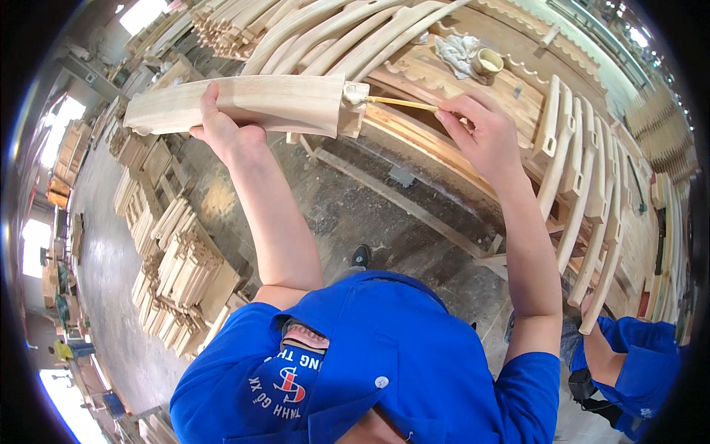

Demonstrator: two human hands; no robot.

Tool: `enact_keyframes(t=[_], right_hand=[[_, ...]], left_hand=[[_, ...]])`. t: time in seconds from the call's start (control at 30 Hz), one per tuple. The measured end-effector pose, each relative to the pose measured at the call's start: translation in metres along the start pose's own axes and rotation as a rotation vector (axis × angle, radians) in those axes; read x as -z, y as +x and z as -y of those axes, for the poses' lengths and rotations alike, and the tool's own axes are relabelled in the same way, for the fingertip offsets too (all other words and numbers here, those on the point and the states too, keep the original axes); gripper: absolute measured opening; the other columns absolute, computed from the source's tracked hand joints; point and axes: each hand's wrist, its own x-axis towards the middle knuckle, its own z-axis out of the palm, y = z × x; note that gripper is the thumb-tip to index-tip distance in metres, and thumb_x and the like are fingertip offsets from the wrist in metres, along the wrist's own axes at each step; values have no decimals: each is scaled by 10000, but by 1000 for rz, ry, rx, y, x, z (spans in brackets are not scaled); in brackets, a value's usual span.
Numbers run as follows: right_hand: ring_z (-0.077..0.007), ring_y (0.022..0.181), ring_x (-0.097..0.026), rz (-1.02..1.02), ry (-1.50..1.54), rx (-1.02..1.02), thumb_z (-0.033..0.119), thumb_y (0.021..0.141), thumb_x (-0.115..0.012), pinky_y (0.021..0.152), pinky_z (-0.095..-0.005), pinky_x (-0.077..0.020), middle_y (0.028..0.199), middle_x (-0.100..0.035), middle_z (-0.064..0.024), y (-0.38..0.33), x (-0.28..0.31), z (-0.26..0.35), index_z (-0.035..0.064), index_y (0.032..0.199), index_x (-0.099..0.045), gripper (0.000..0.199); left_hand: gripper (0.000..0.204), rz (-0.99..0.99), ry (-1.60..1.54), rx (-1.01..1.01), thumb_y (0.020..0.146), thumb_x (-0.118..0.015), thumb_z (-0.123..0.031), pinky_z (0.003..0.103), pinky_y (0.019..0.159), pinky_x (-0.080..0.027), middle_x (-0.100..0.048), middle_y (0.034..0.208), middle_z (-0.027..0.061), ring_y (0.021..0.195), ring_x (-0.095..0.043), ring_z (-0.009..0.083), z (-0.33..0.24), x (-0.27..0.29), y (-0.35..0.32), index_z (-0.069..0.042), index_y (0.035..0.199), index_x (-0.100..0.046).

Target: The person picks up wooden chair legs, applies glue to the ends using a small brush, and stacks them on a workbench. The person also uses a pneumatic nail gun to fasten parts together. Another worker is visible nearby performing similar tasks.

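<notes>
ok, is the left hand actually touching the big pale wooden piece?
Touching. The head view shows it plainly: the left hand holds the pale wooden piece up off the floor, one digit lying across its side.

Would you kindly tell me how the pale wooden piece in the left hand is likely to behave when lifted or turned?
The wooden piece is probably stiff, as it looks thick and solid. Its length might make it tip if the left hand gripped only one end. The pale smear on its narrower end might be slippery if wet.
</notes>
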Motion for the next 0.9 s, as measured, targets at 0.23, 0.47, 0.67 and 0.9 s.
enact_keyframes(t=[0.23,0.47,0.67,0.9], right_hand=[[-216,677,-615,-22,22,17,151,825,-653,574,-318,-475,792,-626,-29,16,-25,-3,105,846,-651,50],[-138,602,-558,47,138,44,69,819,-674,538,-250,-447,786,-618,-46,8,-39,1,36,868,-655,62],[-168,630,-565,167,233,13,94,820,-663,551,-276,-441,765,-612,-43,-3,-38,3,51,864,-650,62],[-276,717,-604,398,137,-116,219,864,-601,629,-358,-477,787,-626,-78,-3,-31,9,76,855,-628,146]], left_hand=[[1037,-63,-19,1,683,-745,-157,534,1001,-383,-397,1347,110,1175,-456,308,-13,13,13,-289,1482,-97],[1035,-70,3,-67,682,-739,-147,538,992,-384,-404,1340,108,1179,-454,305,-16,20,17,-291,1482,-98],[1063,-87,19,-57,673,-747,-155,546,990,-388,-404,1339,118,1182,-455,310,-14,24,18,-295,1484,-75],[1006,-122,6,38,671,-763,-177,536,977,-409,-440,1294,117,1135,-490,319,-14,45,45,-253,1459,-142]])
